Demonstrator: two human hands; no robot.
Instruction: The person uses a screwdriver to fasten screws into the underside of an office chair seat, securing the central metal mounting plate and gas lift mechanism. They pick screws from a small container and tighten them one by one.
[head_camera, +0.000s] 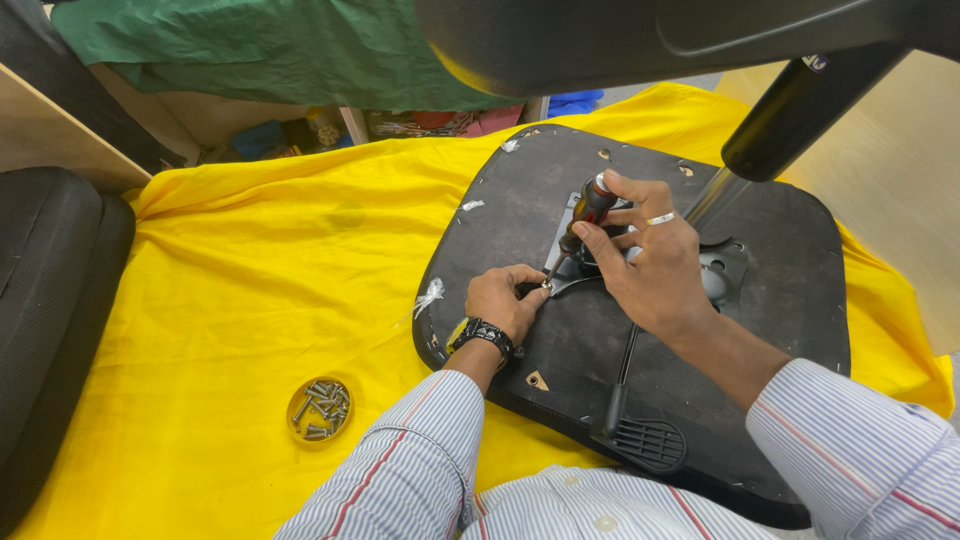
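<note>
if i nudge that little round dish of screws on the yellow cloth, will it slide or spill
The dish of screws looks shallow and piled, so screws may spill. The yellow cloth is wrinkled, so it would probably drag rather than slide.

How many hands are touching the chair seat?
2: left hand steadies the metal bracket; right hand holds a screwdriver over it. None seems hidden.

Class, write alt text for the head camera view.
A right hand drives a red-and-black screwdriver into a metal bracket on an upturned black chair seat; the left hand steadies it. A round dish of screws sits on yellow cloth.
</note>
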